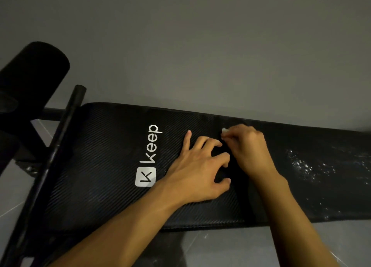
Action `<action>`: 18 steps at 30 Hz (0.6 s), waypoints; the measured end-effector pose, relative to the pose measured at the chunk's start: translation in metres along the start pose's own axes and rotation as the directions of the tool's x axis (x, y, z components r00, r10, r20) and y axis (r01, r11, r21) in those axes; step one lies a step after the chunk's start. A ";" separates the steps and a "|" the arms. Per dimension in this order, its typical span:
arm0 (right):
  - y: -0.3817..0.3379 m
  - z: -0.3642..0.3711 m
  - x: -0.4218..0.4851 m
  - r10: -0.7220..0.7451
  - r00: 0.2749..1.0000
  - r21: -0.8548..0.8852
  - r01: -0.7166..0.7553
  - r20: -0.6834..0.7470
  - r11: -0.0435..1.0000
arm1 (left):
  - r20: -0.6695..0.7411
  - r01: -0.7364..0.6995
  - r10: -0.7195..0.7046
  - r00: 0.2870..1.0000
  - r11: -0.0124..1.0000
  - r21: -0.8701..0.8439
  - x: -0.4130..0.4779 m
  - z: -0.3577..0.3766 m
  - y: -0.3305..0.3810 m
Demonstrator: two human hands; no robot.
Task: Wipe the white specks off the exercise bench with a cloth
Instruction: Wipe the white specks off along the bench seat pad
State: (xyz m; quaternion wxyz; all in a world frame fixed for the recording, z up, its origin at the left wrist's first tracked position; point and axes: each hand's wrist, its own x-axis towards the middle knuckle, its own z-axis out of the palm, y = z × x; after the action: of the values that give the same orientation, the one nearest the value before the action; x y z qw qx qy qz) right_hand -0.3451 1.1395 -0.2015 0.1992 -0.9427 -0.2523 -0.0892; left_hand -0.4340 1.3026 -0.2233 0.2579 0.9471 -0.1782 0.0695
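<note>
Both hands are down on the black exercise bench (96,166), side by side at its middle seam. The left hand (197,166) is splayed, its bent fingertips pressing the pad just right of the white "keep" logo (150,154), grasping nothing I can see. The right hand (249,146) is curled tight, pinching a small white cloth (223,130) that peeks out at its fingertips near the far edge. The white specks (305,166) lie scattered further right, apart from both hands.
</note>
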 end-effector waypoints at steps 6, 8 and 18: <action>0.001 0.009 0.041 0.054 0.998 0.004 -0.054 0.018 0.999 | 0.001 -0.002 0.002 1.000 1.000 -0.010 0.000 0.000 -0.001; 0.000 0.000 0.020 0.028 0.997 0.017 -0.029 0.067 0.999 | 0.002 -0.001 0.001 1.000 1.000 -0.009 0.000 0.000 0.000; -0.002 0.022 0.075 0.053 0.997 0.012 -0.054 0.055 0.998 | 0.007 0.003 -0.003 1.000 1.000 -0.004 0.001 0.000 0.000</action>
State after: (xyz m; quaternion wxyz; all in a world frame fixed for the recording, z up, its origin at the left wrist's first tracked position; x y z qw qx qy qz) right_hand -0.2808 1.1836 -0.2008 0.2009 -0.9498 -0.2329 -0.0563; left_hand -0.4328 1.3027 -0.2229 0.2595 0.9470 -0.1776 0.0656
